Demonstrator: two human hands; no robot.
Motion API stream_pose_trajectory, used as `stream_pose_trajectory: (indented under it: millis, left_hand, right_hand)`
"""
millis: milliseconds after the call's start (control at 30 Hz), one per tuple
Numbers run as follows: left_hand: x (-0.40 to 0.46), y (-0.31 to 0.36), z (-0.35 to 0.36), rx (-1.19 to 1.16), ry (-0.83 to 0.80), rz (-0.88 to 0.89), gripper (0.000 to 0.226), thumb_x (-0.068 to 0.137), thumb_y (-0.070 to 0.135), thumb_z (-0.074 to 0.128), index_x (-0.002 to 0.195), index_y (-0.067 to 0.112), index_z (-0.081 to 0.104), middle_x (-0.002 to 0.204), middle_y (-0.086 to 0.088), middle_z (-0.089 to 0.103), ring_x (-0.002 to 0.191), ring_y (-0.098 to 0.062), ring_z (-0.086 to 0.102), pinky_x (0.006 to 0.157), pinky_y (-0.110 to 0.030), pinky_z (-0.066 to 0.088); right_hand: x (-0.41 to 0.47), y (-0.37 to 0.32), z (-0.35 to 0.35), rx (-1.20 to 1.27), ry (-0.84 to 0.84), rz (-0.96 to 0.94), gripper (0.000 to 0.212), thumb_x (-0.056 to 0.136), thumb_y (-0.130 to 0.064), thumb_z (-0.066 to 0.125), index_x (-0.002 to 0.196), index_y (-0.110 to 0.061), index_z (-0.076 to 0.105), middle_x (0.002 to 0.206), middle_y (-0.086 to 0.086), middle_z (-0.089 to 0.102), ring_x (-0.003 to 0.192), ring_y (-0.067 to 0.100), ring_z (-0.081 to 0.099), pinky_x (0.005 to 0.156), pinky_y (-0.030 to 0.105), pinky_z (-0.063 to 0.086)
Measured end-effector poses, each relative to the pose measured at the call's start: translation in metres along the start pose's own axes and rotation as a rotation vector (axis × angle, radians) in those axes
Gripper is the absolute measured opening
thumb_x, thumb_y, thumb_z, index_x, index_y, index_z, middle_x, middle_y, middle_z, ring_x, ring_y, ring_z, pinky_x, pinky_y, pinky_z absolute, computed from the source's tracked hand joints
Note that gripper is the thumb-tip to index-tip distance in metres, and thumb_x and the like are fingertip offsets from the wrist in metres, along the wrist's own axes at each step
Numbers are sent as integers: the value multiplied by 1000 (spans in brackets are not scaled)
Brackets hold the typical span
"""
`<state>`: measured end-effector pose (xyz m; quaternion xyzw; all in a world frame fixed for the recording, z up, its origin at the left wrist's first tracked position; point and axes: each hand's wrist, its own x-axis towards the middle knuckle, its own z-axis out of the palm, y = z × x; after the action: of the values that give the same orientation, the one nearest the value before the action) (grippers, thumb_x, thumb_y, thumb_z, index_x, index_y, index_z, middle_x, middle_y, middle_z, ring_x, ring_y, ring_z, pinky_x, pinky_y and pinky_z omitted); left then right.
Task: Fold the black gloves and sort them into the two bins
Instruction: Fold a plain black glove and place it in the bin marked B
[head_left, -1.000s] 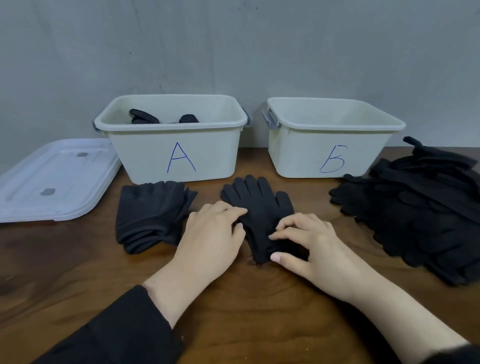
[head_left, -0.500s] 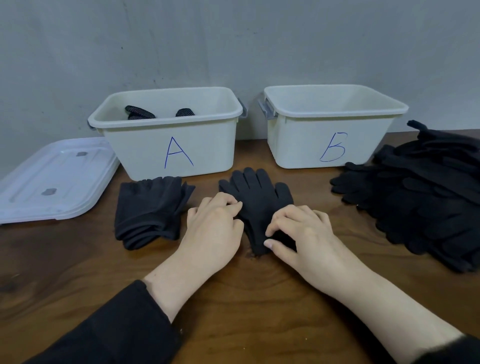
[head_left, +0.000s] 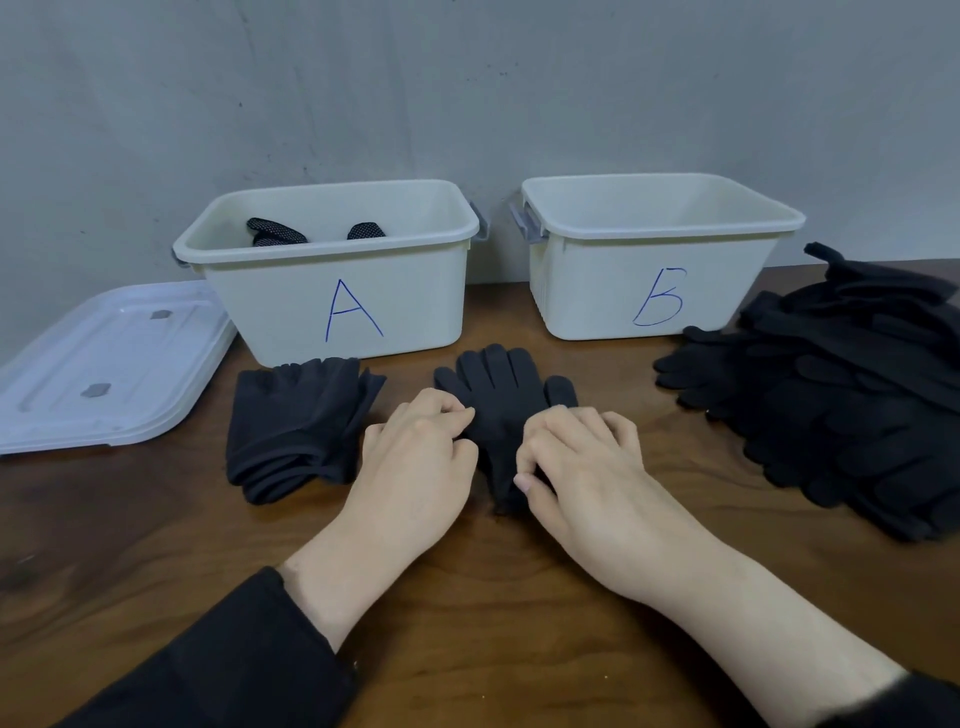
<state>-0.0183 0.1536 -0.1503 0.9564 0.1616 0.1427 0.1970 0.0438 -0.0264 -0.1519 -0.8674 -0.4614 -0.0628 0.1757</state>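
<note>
A black glove (head_left: 501, 395) lies flat on the wooden table, fingers pointing toward the bins. My left hand (head_left: 415, 467) pinches its left edge with curled fingers. My right hand (head_left: 576, 467) pinches the right side near the cuff, thumb tucked under. Bin A (head_left: 332, 306) stands at the back left with dotted black gloves (head_left: 275, 234) inside. Bin B (head_left: 649, 280) stands at the back right; its inside is hidden by the wall. A folded stack of black gloves (head_left: 296, 426) lies in front of bin A.
A large pile of unfolded black gloves (head_left: 841, 395) covers the table's right side. A translucent white lid (head_left: 104, 364) lies at the left beside bin A. A grey wall rises behind the bins.
Both hands have curled tighter on the glove's edges, the right thumb now tucked under the cuff. The view has tilted slightly, shifting the bins up in frame.
</note>
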Motion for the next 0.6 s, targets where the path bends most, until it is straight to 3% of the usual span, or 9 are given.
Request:
stream_pose_trajectory:
  millis: [67,133,233,333,467,600]
  left_hand:
    - [-1,0,0,56,-9,15,41,99,23,42,136,26,60,129,15,51,117,-10,44,107,-37,33]
    - [-2,0,0,100,2,7,39,99,28,42,133,27,61,127,14,52,115,-10,45,103,-35,32]
    - [-2,0,-3,135,43,-31,39,100,35,41,131,28,63,124,12,55,112,-10,48,100,-34,34]
    - [-1,1,-4,142,42,-46,42,101,38,39,140,33,54,133,10,56,121,-12,49,105,-36,33]
    - [0,0,0,152,-32,-35,48,102,36,35,150,39,37,150,11,44,139,-13,35,113,-39,26]
    - [7,2,5,145,-93,-53,50,100,33,32,150,38,38,156,9,35,144,-13,25,120,-45,17]
  right_hand:
    - [-1,1,-2,30,-67,-27,14,101,-42,38,93,-38,47,110,-21,41,114,2,38,113,33,19]
    - [0,3,-7,114,-31,-6,16,101,-45,40,95,-38,53,111,-22,45,114,1,41,112,30,22]
    - [-1,11,-16,210,150,113,18,100,-45,46,102,-35,60,106,-22,52,102,2,48,99,31,38]
    - [-2,22,-19,161,107,273,29,99,-46,48,123,-35,60,118,-19,53,108,6,52,97,36,47]
    - [-1,22,-18,28,-36,361,42,103,-49,43,142,-36,53,135,-12,55,127,13,48,110,39,40]
    - [-1,17,-17,7,-92,352,47,104,-51,38,148,-36,48,147,-11,48,138,13,41,119,39,31]
